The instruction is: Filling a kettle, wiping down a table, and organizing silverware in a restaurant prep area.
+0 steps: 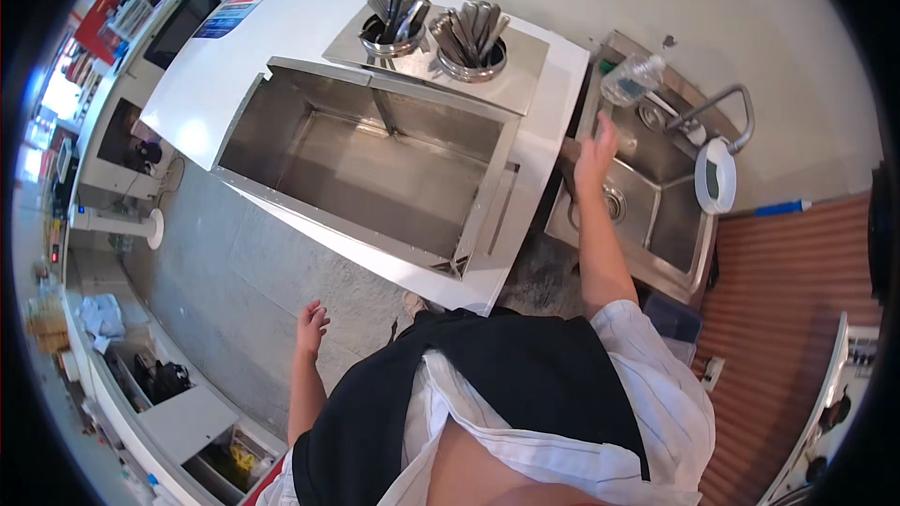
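My right hand [596,158] reaches over the near left side of a stainless steel sink [636,221], its fingers extended and apart, with nothing seen in it. Just beyond the fingertips, a clear plastic bottle [629,81] lies tilted at the back of the sink. A brown object [569,150], too hidden to name, shows beside that hand. My left hand [311,327] hangs over the grey floor, empty, its fingers loosely bent. In front of me a rectangular stainless steel basin [387,179] is set into a white counter [541,176], with only bare metal visible inside.
Two round steel containers [472,70] [394,47] full of upright metal-handled utensils stand on a steel plate behind the basin. A curved faucet [749,109] rises beside a white plastic container [716,176]. Corrugated panelling [787,267] lies to the right, open cabinets [165,393] to the left.
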Action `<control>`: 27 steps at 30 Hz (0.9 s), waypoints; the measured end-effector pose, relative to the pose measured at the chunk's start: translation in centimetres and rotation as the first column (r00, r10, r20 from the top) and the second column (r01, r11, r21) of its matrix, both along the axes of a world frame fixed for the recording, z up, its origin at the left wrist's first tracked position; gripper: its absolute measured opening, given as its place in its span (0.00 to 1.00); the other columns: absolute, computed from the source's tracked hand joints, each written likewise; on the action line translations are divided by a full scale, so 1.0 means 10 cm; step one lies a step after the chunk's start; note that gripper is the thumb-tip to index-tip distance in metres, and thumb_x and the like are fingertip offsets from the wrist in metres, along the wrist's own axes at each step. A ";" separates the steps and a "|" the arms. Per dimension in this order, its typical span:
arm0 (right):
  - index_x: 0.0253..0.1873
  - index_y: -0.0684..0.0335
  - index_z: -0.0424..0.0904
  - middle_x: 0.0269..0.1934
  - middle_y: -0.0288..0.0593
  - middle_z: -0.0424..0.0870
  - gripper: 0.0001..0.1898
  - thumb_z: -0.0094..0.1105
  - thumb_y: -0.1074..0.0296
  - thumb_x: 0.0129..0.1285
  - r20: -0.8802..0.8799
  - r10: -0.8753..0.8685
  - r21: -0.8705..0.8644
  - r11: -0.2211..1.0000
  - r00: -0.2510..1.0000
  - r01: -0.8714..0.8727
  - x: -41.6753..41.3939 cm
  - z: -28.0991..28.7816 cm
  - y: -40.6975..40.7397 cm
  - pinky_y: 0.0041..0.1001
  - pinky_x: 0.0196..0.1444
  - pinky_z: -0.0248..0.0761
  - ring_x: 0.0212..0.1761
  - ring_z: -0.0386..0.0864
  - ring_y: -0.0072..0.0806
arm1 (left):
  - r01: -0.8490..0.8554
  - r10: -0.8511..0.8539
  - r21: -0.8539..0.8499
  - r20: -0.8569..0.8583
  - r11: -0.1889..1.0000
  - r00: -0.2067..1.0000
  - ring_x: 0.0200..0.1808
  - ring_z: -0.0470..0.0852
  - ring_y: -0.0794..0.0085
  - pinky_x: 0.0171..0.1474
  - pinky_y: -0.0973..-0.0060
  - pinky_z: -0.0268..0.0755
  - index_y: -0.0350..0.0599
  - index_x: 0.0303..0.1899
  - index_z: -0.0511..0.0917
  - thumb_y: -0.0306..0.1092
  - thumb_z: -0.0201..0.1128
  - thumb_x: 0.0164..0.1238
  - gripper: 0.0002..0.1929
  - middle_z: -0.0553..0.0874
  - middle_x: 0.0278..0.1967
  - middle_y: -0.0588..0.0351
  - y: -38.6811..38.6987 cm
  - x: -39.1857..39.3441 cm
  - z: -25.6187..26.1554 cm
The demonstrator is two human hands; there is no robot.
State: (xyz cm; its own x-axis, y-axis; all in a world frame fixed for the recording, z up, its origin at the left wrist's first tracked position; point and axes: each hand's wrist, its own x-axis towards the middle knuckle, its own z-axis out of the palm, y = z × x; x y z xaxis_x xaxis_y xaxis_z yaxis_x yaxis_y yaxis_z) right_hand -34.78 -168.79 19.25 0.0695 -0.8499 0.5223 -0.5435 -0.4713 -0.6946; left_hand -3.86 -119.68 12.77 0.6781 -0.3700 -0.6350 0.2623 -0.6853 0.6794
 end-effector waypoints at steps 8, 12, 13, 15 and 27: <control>0.62 0.68 0.48 0.60 0.59 0.53 0.54 0.68 0.44 0.34 -0.346 0.442 0.163 0.897 0.828 -0.410 1.40 1.16 -0.46 0.38 0.60 0.52 0.63 0.53 0.45 | 0.208 0.238 -0.838 0.367 0.504 0.899 0.35 0.73 0.79 0.37 0.83 0.64 0.37 0.46 0.69 0.30 0.52 0.60 0.14 0.76 0.37 0.56 -1.09 0.05 2.07; 0.64 0.63 0.39 0.60 0.61 0.51 0.61 0.68 0.40 0.28 -0.460 0.428 0.228 0.904 0.778 -0.362 1.62 1.16 -0.55 0.40 0.61 0.50 0.63 0.51 0.47 | 0.620 -0.258 -0.532 0.601 0.577 0.756 0.44 0.73 0.76 0.47 0.79 0.65 0.40 0.50 0.68 0.28 0.55 0.55 0.18 0.76 0.41 0.55 -2.56 -0.28 2.91; 0.65 0.61 0.37 0.61 0.61 0.48 0.62 0.69 0.40 0.27 -0.418 0.445 0.206 0.896 0.792 -0.394 1.74 1.18 -0.49 0.40 0.61 0.50 0.63 0.50 0.49 | 0.704 -0.395 -0.333 0.643 0.627 0.656 0.45 0.73 0.73 0.48 0.79 0.65 0.41 0.49 0.68 0.30 0.56 0.55 0.19 0.76 0.43 0.53 -2.79 -0.30 3.01; 0.65 0.58 0.35 0.61 0.61 0.46 0.63 0.69 0.40 0.26 -0.379 0.462 0.182 0.887 0.802 -0.425 1.90 1.17 -0.40 0.40 0.61 0.50 0.63 0.50 0.50 | 0.759 -0.428 -0.225 0.713 0.611 0.556 0.46 0.74 0.67 0.49 0.76 0.66 0.38 0.51 0.67 0.36 0.59 0.52 0.24 0.74 0.46 0.47 -3.37 -0.16 2.86; 0.65 0.54 0.39 0.51 0.58 0.59 0.62 0.75 0.54 0.24 -0.310 0.498 0.113 0.865 0.810 -0.489 1.89 1.12 -0.50 0.36 0.51 0.64 0.50 0.66 0.49 | 0.431 -0.444 -0.411 0.068 0.803 0.893 0.40 0.75 0.64 0.40 0.70 0.68 0.27 0.51 0.62 0.38 0.60 0.48 0.30 0.73 0.42 0.43 -4.87 -0.09 2.30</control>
